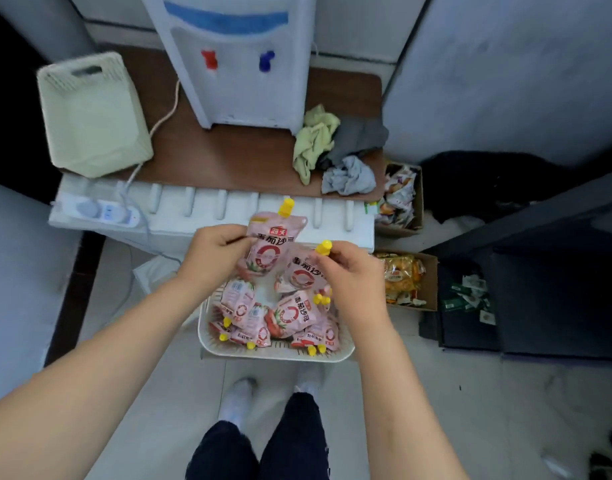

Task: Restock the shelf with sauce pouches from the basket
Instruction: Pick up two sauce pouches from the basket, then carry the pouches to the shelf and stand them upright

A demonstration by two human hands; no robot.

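Dark trousers (256,445) and pale shoes (237,393) stand on a smooth, pale tiled floor (453,393) at the bottom centre; just above them sits a white plastic basket (273,353) with a slotted rim, heaped with soft pink sauce pouches (290,315) with yellow screw caps; over it, the left hand (212,252) pinches the upper left edge of one upright pouch (268,251); the right hand (353,271) pinches the yellow cap (324,247) of a second pouch (302,275), which hangs beside the first; beyond lies a white ribbed ledge (235,206) carrying a power strip (100,211); farther up, a brown worktop (235,154) bears a water dispenser (235,64), a cream basket (93,116) tipped on its side and crumpled cloths (335,150); cardboard boxes (425,271) of snack packets sit at the right.
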